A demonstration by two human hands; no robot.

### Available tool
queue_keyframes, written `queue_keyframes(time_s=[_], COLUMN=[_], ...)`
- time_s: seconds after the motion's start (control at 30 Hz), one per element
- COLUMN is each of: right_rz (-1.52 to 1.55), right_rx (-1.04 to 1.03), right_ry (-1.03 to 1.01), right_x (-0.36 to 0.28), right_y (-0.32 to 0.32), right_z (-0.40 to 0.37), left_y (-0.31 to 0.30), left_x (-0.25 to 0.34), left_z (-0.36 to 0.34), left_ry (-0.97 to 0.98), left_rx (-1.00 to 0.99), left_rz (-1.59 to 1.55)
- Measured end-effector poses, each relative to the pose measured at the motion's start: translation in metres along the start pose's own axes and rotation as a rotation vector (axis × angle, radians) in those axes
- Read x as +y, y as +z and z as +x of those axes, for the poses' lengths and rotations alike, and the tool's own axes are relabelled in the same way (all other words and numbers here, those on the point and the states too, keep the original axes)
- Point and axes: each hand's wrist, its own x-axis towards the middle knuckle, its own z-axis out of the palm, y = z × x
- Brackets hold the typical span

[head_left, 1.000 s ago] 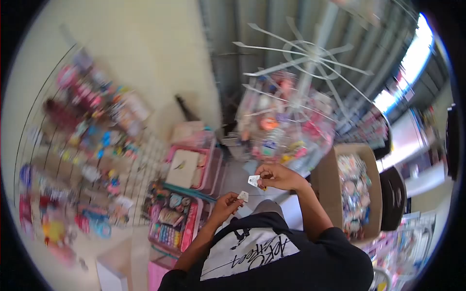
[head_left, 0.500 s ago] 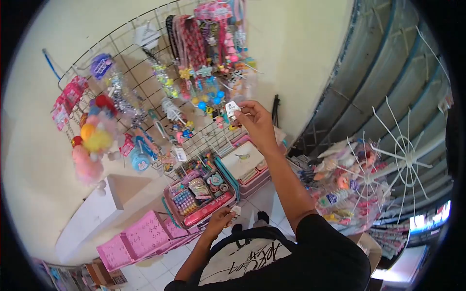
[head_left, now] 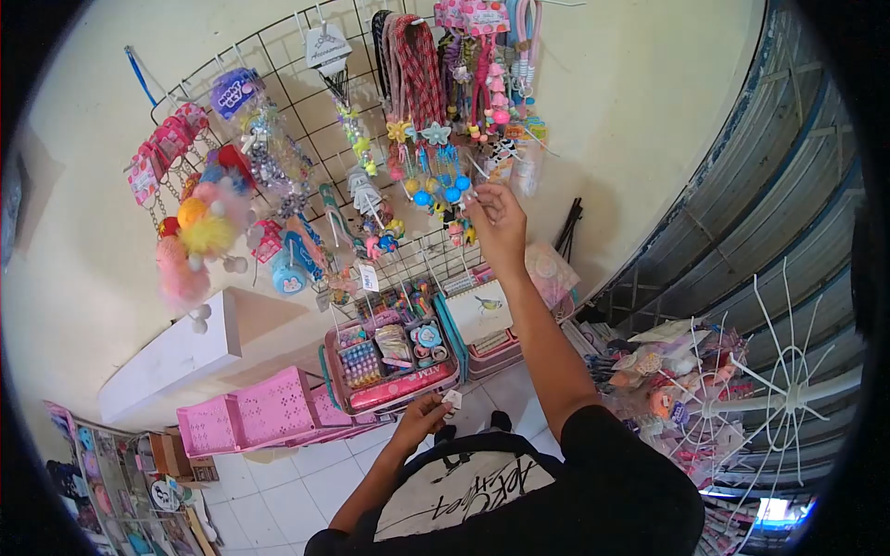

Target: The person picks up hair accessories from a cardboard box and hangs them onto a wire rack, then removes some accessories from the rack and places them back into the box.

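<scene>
My right hand [head_left: 498, 224] is raised to the wire grid [head_left: 278, 69], fingers pinched at a pale bit of card [head_left: 470, 196], mostly hidden by the fingertips. Right beside it hang blue-beaded charms [head_left: 439, 193], and small coloured figures [head_left: 458, 232] dangle just below the fingers. Lower down, in front of my body, my left hand [head_left: 422, 419] pinches a small white tag [head_left: 452, 399]. The print on that tag is too small to read. Close by that hand stands a pink basket [head_left: 338, 394] with beads, hair items and small packs.
Braided cords [head_left: 417, 74] and pompom keychains [head_left: 199, 232] hang on the grid. A white shelf [head_left: 171, 357] and pink perforated crates [head_left: 273, 412] stand at left. To the right are a wire spoke rack [head_left: 790, 397], bagged goods [head_left: 663, 371] and a corrugated shutter [head_left: 732, 213].
My right hand has moved with the card up to the hanging charms; the card, plainly visible before, is now mostly hidden. My left hand still holds its tag. The view has shifted.
</scene>
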Motion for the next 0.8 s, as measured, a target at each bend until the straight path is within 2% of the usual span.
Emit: queue_keyframes(time_s=[0.03,0.1,0.13,0.17,0.2,0.23,0.27,0.33,0.4,0.43,0.5,0.67,0.73,0.77,0.8], right_rz=[0.004,-0.434,-0.430,-0.552,-0.675,-0.551,-0.422,-0.273,-0.212,-0.203,-0.196,-0.185,-0.170,-0.174,-0.156], right_rx=[-0.006,0.040,0.041,0.094,0.149,0.032,-0.090,-0.460,-0.682,-0.694,-0.651,-0.500,-0.624,-0.627,-0.634], right_ry=[0.005,-0.385,-0.388,-0.450,-0.513,-0.252,0.009,0.167,-0.009,-0.008,0.158,-0.028,0.222,0.218,0.239], right_x=[0.004,0.008,0.007,0.004,0.003,0.010,0.018,0.011,0.006,0.007,0.008,0.001,0.006,0.008,0.007], right_y=[0.000,-0.001,-0.005,-0.012,-0.017,-0.022,-0.025,-0.020,-0.005,0.000,0.006,0.024,0.022,0.021,0.022], right_z=[0.003,0.009,0.005,-0.007,-0.022,-0.045,-0.072,-0.118,-0.147,-0.156,-0.168,-0.165,-0.162,-0.156,-0.143], left_y=[0.001,0.002,-0.002,-0.002,0.002,0.003,-0.002,-0.004,0.000,0.001,0.004,-0.006,-0.012,-0.012,-0.009], left_x=[0.001,0.006,0.007,0.008,0.014,0.020,0.023,0.041,0.066,0.073,0.083,0.081,0.076,0.073,0.071], left_z=[-0.001,-0.002,-0.001,0.000,-0.001,0.001,0.005,0.007,0.007,0.011,0.016,0.025,0.027,0.028,0.026], left_ry=[-0.001,-0.001,0.039,0.046,0.156,0.269,0.291,0.331,0.402,0.407,0.494,0.586,0.568,0.572,0.695], left_rx=[0.008,0.031,0.001,0.003,0.084,0.168,0.186,0.202,0.233,0.247,0.285,0.275,0.289,0.287,0.411], left_rz=[-0.004,-0.034,-0.076,-0.074,-0.104,-0.136,-0.200,-0.314,-0.423,-0.428,-0.411,-0.537,-0.513,-0.516,-0.287])
